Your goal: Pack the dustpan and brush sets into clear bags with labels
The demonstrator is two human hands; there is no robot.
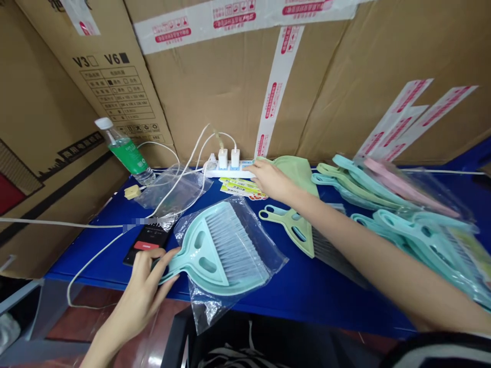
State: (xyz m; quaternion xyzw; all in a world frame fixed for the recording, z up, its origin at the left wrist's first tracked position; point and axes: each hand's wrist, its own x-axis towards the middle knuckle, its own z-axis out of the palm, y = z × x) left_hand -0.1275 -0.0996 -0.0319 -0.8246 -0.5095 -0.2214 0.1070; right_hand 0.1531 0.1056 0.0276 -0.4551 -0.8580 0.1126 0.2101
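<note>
Left fingers (pixel 164 262) grip turquoise dustpan (pixel 207 264) — right fingers (pixel 256 171) near power strip (pixel 228 174).

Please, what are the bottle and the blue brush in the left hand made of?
Bottle: probably clear, glossy plastic; it is see-through, with a green label.
Brush: its pale blue bristles look like synthetic fibre, being thin and even; the handle, probably smooth moulded plastic, hides partly under fingers.

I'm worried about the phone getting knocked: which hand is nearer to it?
Left: the left hand is beside the phone; the right hand is farther, by the power strip.
</note>
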